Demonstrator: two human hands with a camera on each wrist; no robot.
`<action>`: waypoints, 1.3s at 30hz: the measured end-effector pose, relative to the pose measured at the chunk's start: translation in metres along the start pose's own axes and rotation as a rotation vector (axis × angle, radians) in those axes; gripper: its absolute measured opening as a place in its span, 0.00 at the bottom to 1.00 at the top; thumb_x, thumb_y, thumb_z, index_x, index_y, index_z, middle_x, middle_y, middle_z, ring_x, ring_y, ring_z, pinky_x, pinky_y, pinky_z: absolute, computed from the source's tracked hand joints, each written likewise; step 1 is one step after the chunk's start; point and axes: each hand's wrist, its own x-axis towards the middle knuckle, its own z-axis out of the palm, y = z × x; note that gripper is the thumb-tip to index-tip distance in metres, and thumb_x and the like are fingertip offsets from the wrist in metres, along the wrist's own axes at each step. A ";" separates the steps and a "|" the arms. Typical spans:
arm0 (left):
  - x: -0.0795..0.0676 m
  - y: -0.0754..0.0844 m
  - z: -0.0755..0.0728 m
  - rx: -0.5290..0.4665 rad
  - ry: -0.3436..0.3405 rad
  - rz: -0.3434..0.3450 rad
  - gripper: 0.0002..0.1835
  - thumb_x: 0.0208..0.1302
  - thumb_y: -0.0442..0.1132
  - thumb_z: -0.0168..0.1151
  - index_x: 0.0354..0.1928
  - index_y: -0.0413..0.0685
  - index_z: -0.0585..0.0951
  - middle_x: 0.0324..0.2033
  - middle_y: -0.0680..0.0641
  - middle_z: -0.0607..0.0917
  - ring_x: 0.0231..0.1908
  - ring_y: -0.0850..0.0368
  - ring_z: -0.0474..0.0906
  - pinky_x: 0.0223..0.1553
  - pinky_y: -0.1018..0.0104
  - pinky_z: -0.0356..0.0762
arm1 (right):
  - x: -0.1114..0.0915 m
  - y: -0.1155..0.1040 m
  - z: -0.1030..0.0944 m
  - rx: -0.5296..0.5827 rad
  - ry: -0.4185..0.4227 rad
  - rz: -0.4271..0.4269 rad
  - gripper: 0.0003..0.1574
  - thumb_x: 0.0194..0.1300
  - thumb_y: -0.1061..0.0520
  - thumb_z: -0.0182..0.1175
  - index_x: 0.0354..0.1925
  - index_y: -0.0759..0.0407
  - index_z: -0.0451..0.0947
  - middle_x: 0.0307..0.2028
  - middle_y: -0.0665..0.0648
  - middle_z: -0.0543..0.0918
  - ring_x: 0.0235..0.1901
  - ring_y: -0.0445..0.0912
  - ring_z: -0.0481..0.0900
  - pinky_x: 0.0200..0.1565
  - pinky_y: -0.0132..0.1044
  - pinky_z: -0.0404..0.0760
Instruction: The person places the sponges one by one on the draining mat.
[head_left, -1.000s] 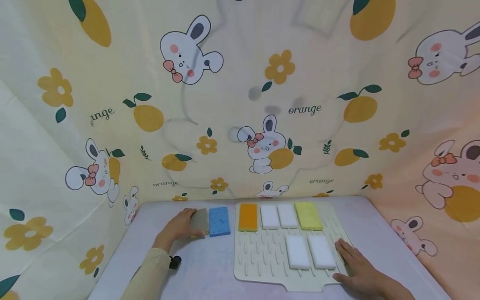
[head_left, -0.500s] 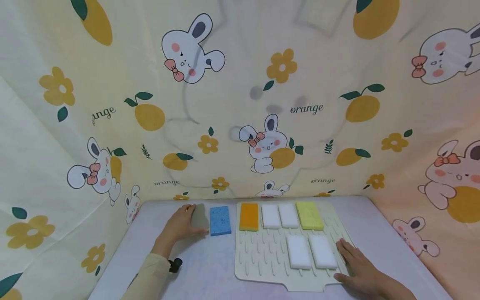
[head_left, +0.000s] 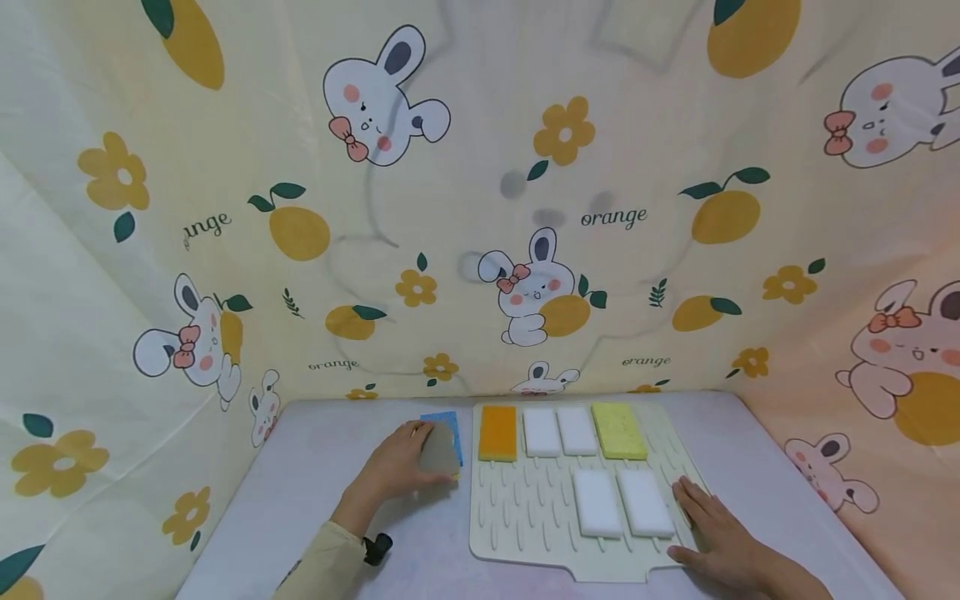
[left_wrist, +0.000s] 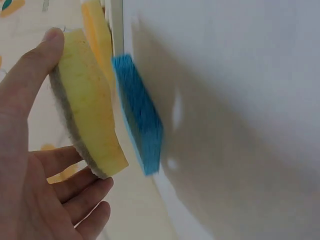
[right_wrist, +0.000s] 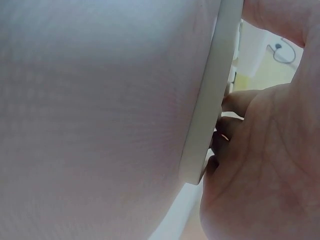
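My left hand (head_left: pixel 393 462) holds a yellow sponge with a grey scouring side (head_left: pixel 439 451) between thumb and fingers, lifted off the table. In the left wrist view the sponge stands on edge, its thick yellow side toward the camera. Just behind it, a blue sponge (left_wrist: pixel 139 117) lies on the table, partly covered by the held one in the head view. My right hand (head_left: pixel 718 540) rests with extended fingers on the right edge of a pale ridged mat (head_left: pixel 517 512). From the right wrist view, the palm is beside the mat's edge (right_wrist: pixel 210 100).
Along the mat's back row lie an orange sponge (head_left: pixel 498 433), two white sponges (head_left: pixel 542 433) and a yellow-green sponge (head_left: pixel 619 432). Two more white sponges (head_left: pixel 597 504) sit side by side at its front right. A printed curtain (head_left: pixel 450 208) encloses the table's back and sides.
The left hand has picked the grey-backed sponge up from its spot left of the blue sponge and moved it right, now overlapping the blue one in view. The right hand has stayed put.
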 end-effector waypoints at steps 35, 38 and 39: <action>0.010 0.106 0.046 0.098 -0.089 0.250 0.62 0.52 0.82 0.69 0.80 0.50 0.69 0.74 0.46 0.74 0.68 0.50 0.73 0.70 0.51 0.77 | -0.004 0.015 0.010 -0.094 0.129 -0.133 0.63 0.67 0.36 0.72 0.78 0.77 0.58 0.75 0.82 0.63 0.71 0.14 0.21 0.66 0.13 0.19; 0.011 0.112 0.050 0.096 -0.087 0.264 0.63 0.52 0.83 0.69 0.81 0.51 0.68 0.74 0.46 0.74 0.68 0.51 0.73 0.70 0.51 0.77 | -0.004 0.016 0.010 -0.119 0.160 -0.177 0.64 0.67 0.38 0.72 0.80 0.75 0.55 0.77 0.79 0.60 0.67 0.11 0.19 0.67 0.13 0.20; 0.012 0.115 0.051 0.096 -0.087 0.269 0.63 0.52 0.83 0.69 0.81 0.51 0.68 0.73 0.46 0.74 0.68 0.50 0.73 0.70 0.52 0.76 | -0.004 0.017 0.011 -0.141 0.180 -0.201 0.64 0.67 0.39 0.73 0.81 0.73 0.54 0.78 0.78 0.59 0.68 0.12 0.20 0.68 0.14 0.21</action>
